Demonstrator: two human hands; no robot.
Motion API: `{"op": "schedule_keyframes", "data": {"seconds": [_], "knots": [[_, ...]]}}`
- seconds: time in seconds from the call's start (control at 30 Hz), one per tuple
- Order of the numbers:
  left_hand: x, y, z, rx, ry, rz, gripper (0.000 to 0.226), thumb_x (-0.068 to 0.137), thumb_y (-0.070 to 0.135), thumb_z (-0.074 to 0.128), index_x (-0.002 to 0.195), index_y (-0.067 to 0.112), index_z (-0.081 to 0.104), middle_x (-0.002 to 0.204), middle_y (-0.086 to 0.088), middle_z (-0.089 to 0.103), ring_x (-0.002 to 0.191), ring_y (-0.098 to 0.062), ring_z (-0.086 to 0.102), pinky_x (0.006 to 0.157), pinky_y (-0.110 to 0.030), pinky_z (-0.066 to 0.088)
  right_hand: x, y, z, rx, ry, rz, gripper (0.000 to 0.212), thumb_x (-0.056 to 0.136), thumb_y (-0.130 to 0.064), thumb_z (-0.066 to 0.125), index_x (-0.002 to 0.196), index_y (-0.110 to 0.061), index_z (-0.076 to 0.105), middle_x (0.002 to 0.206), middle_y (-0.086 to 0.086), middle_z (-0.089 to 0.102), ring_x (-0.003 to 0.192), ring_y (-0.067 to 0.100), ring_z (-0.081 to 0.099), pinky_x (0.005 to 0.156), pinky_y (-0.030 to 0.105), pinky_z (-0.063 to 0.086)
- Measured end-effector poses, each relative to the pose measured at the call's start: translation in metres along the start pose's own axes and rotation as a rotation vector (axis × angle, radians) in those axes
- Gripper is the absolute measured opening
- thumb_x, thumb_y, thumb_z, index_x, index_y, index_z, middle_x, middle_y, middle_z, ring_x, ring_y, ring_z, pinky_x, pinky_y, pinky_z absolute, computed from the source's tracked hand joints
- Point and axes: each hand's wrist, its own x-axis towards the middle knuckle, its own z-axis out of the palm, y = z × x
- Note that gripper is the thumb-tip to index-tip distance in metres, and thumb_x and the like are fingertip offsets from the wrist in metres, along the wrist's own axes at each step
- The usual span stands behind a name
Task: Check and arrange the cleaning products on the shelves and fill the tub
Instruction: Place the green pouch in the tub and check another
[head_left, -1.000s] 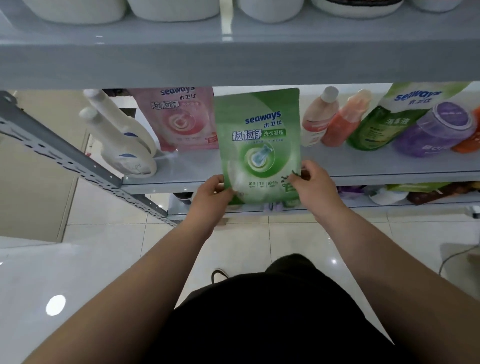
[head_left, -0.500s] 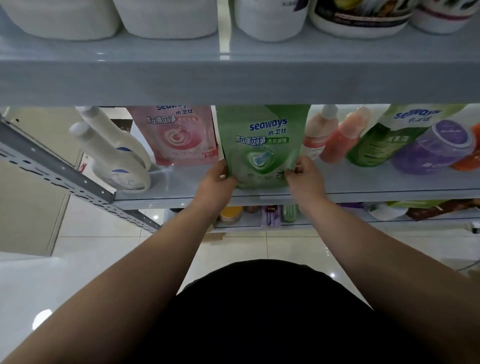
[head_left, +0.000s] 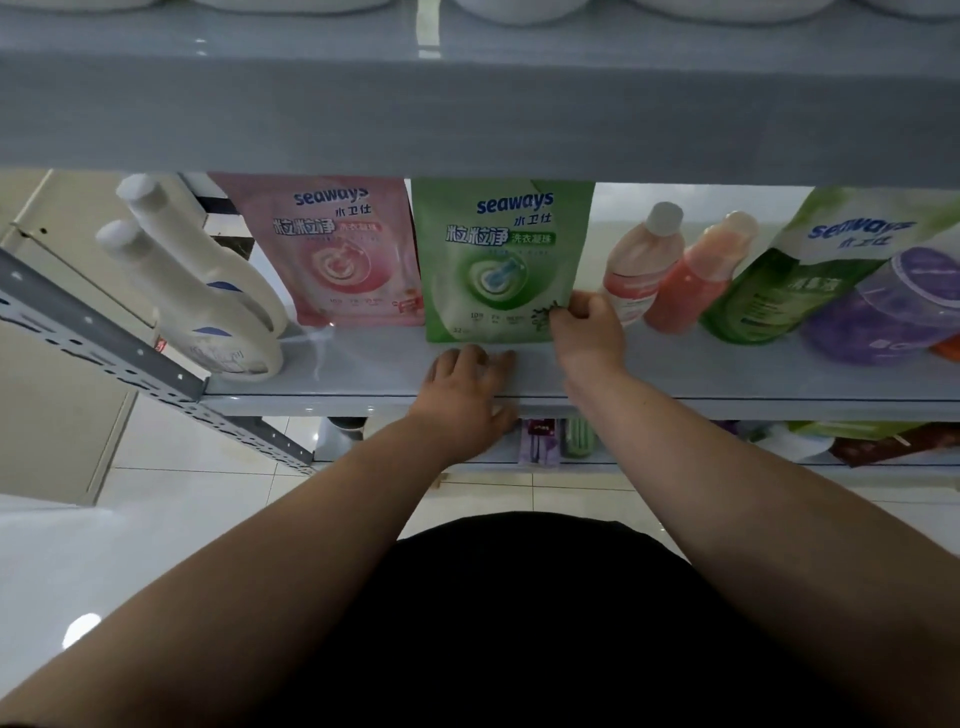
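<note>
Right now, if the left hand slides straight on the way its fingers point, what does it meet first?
Likely the green pouch: the left hand lies on the shelf, fingers aimed at the pouch's bottom edge just ahead. The gap looks small, though depth is unclear.

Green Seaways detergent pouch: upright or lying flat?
Upright: green Seaways pouch stands on the grey shelf, label facing out; right hand pinches its lower corner.
</note>
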Motion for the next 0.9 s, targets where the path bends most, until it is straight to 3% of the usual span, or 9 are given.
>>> {"op": "schedule_keyframes", "data": {"seconds": [0.07,0.13,0.23,0.4,0.5,0.6,0.7,0.8,0.9], "knots": [[0.01,0.003,-0.001,0.143,-0.058,-0.001,0.079,0.096,0.06,0.044,0.161,0.027,0.015,0.155,-0.014,0.026,0.143,-0.038,0.022,0.122,-0.051,0.017,0.0,0.002,-0.003,-0.013,-0.037,-0.048,0.023,0.09,-0.007,0.06,0.107,-0.023,0.062,0.101,-0.005,0.069,0.099,0.017,0.065,0.082,0.033,0.05],[0.016,0.006,0.0,0.193,-0.053,-0.017,0.079,0.095,0.066,0.038,0.16,0.028,0.015,0.157,-0.012,0.021,0.146,-0.036,0.017,0.122,-0.055,0.013,-0.003,0.008,-0.01,-0.032,-0.078,-0.087,0.028,0.09,-0.008,0.063,0.115,-0.021,0.061,0.114,-0.002,0.07,0.108,0.016,0.065,0.091,0.035,0.054],[0.02,0.01,0.002,0.222,-0.01,-0.023,0.083,0.093,0.07,0.036,0.161,0.032,0.007,0.154,-0.011,0.023,0.144,-0.034,0.021,0.121,-0.055,0.015,-0.009,0.02,-0.031,-0.109,-0.1,-0.213,0.042,0.093,-0.009,0.066,0.134,-0.012,0.055,0.13,-0.002,0.057,0.121,0.012,0.055,0.09,0.018,0.046],[0.024,0.017,0.01,0.256,0.024,-0.013,0.088,0.093,0.071,0.033,0.161,0.033,-0.008,0.157,-0.011,0.02,0.143,-0.034,0.019,0.12,-0.055,0.015,0.003,0.017,-0.073,-0.382,0.039,-0.624,0.043,0.09,-0.009,0.067,0.131,-0.007,0.054,0.133,0.014,0.05,0.115,0.025,0.052,0.088,0.031,0.045],[0.025,0.018,0.015,0.278,0.011,-0.023,0.09,0.09,0.075,0.022,0.161,0.031,-0.011,0.159,-0.011,0.016,0.144,-0.034,0.015,0.121,-0.058,0.012,0.016,-0.007,-0.088,-0.491,0.153,-0.761,0.058,0.085,-0.009,0.068,0.141,-0.007,0.053,0.141,0.018,0.047,0.13,0.027,0.041,0.104,0.029,0.034],[0.025,0.019,0.019,0.29,0.009,-0.036,0.093,0.08,0.076,0.004,0.16,0.031,-0.012,0.162,-0.013,0.014,0.146,-0.035,0.013,0.122,-0.059,0.008,0.027,-0.035,-0.096,-0.601,0.078,-0.704,0.07,0.09,-0.013,0.062,0.156,-0.011,0.037,0.156,0.016,0.034,0.145,0.028,0.029,0.115,0.033,0.026],[0.025,0.021,0.019,0.284,-0.003,-0.035,0.088,0.088,0.075,0.011,0.161,0.031,-0.012,0.164,-0.014,0.012,0.147,-0.037,0.011,0.122,-0.059,0.005,0.039,-0.049,-0.097,-0.675,0.015,-0.652,0.061,0.098,-0.016,0.052,0.156,-0.008,0.036,0.161,0.015,0.031,0.149,0.03,0.028,0.12,0.034,0.024],[0.022,0.024,0.016,0.296,-0.03,-0.032,0.085,0.096,0.07,0.026,0.162,0.027,-0.006,0.163,-0.015,0.011,0.148,-0.039,0.01,0.122,-0.059,0.006,0.044,-0.055,-0.1,-0.727,-0.033,-0.639,0.046,0.103,-0.015,0.046,0.148,-0.008,0.049,0.151,0.016,0.048,0.14,0.03,0.043,0.111,0.034,0.033],[0.019,0.027,0.012,0.294,-0.091,-0.032,0.084,0.098,0.066,0.029,0.162,0.023,-0.004,0.163,-0.015,0.008,0.15,-0.043,0.006,0.123,-0.06,0.004,0.039,-0.061,-0.105,-0.774,-0.096,-0.639,0.042,0.104,-0.021,0.048,0.146,-0.021,0.055,0.145,0.008,0.055,0.132,0.027,0.05,0.1,0.031,0.035]]}}
